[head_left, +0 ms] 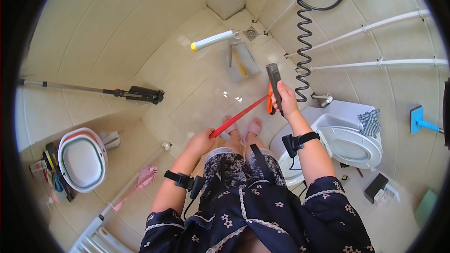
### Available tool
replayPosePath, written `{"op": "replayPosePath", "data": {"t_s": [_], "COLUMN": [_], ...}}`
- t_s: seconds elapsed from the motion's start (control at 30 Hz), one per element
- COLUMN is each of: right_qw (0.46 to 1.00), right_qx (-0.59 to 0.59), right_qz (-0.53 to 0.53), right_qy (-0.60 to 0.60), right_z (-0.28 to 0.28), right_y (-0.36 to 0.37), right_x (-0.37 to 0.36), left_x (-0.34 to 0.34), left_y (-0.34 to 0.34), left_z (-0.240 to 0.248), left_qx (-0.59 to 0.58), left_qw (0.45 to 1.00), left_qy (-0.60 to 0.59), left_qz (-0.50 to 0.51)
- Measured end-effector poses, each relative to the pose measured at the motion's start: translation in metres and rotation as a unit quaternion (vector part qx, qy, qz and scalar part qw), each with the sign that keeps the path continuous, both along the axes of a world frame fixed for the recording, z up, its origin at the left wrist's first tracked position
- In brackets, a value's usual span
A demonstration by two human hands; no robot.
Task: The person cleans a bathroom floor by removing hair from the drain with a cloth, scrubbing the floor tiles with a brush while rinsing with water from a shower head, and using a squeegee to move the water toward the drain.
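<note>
My left hand (200,141) grips the lower end of a red stick-like handle (239,116) that runs up and to the right. Its far end meets an orange piece (270,104) at my right hand (285,100). My right hand is closed around a dark grey bar-shaped tool (273,80) held upright above the wet tiled floor (197,93). Both wrists carry black strap-on devices. My feet in pink slippers (253,129) stand below the stick.
A white toilet (344,143) with its lid up stands at my right, a checked cloth (370,122) on its tank. A white-handled dustpan (234,49) lies near the floor drain (251,33). A coiled black hose (303,42) hangs on the wall. A white-and-orange basin (83,160) leans at left.
</note>
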State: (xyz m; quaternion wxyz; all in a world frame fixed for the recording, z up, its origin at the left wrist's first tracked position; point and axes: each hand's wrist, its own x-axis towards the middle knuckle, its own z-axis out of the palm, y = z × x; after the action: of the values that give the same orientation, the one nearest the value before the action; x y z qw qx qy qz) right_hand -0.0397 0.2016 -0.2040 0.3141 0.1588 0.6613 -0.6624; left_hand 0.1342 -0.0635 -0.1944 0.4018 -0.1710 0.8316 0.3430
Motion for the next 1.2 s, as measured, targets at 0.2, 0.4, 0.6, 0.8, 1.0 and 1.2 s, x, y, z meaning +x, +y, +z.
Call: {"op": "replayPosePath", "data": {"t_s": [0.2, 0.4, 0.6, 0.8, 1.0, 1.2], "right_qw": [0.999, 0.997, 0.972, 0.94, 0.868, 0.876], "right_qx": [0.02, 0.017, 0.101, 0.149, 0.244, 0.191], "right_qz": [0.046, 0.07, 0.197, 0.283, 0.345, 0.337], "right_qy": [-0.006, 0.014, 0.081, 0.122, 0.261, 0.288], "right_z": [-0.015, -0.013, -0.02, -0.036, -0.02, 0.022], "right_y": [0.006, 0.012, -0.001, -0.006, -0.025, -0.024], "right_x": [0.021, 0.026, 0.046, 0.053, 0.04, 0.046], "left_x": [0.02, 0.029, 0.034, 0.031, 0.04, 0.049], "left_y": [0.005, 0.022, 0.033, 0.044, 0.046, 0.051], "left_z": [-0.012, -0.013, -0.01, 0.011, 0.004, -0.002], "left_qx": [-0.014, -0.02, -0.043, -0.046, -0.054, -0.056], "left_qw": [0.999, 0.999, 0.997, 0.991, 0.987, 0.98], "left_qy": [0.005, 0.019, 0.007, -0.002, 0.005, 0.012], "left_qz": [0.032, 0.039, 0.07, 0.122, 0.152, 0.192]}}
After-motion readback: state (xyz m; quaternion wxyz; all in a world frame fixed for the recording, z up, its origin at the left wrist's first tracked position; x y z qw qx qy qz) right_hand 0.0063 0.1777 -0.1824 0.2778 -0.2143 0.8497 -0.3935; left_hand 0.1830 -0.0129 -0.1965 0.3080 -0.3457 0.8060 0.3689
